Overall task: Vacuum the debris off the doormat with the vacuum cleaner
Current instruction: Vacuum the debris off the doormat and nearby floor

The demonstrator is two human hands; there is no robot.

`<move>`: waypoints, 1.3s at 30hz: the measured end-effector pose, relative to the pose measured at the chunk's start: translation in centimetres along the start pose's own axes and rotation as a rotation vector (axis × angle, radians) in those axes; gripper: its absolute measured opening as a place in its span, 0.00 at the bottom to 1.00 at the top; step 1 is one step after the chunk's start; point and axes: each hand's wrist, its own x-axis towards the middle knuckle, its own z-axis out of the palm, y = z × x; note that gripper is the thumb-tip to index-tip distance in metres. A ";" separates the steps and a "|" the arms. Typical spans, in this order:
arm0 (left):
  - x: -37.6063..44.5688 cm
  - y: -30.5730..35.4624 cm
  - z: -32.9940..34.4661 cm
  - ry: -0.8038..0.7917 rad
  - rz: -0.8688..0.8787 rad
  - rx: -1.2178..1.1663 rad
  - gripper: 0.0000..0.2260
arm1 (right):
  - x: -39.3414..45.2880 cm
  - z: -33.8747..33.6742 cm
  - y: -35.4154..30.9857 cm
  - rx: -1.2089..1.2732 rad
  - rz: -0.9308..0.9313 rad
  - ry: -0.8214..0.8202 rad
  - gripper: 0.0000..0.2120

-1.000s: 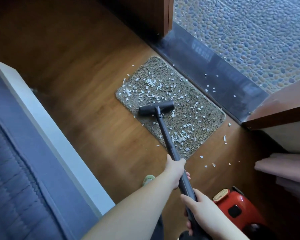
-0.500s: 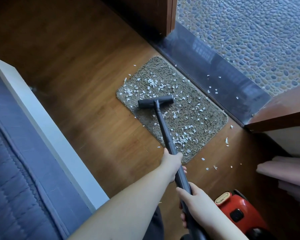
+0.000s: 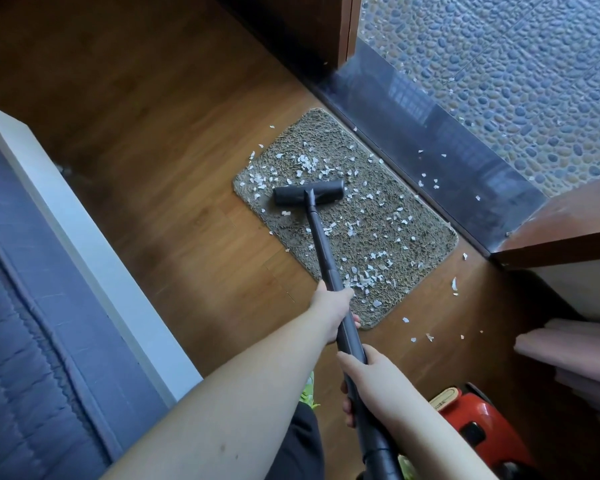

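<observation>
**Working the nozzle across a littered doormat**

Lying on the wood floor [image 3: 174,161] beside the threshold, the doormat [image 3: 388,244] carries white debris [image 3: 364,278] throughout. Your nozzle [image 3: 309,196] sits flat near its far end for suction. Your left hand [image 3: 329,313] grips the wand [image 3: 323,251] high to steer; your right hand [image 3: 371,382] clamps lower, driving it.

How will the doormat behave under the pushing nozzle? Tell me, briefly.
The doormat looks thin and soft, so it will probably flex rather than stay stiff. Lying loose on smooth wood floor, it may slide or bunch as the nozzle pushes.
</observation>
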 end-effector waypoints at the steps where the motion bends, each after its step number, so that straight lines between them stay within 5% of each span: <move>1: -0.3 -0.8 0.4 -0.004 -0.011 -0.011 0.22 | -0.5 -0.3 0.5 -0.036 0.002 0.014 0.09; 12: -3.6 -5.9 3.5 -0.013 -0.142 -0.153 0.38 | -3.3 -2.8 4.4 -0.239 0.032 0.051 0.05; 22: -1.1 -1.6 1.0 0.023 -0.036 -0.113 0.34 | -0.8 -1.3 1.4 -0.076 -0.023 0.004 0.08; 31: 2.9 4.1 -2.2 0.053 0.036 -0.029 0.20 | 2.7 0.8 -4.2 0.025 -0.044 -0.041 0.05; 39: 3.6 3.0 -3.3 0.070 0.024 -0.067 0.19 | 3.0 1.8 -4.2 -0.011 -0.036 -0.051 0.06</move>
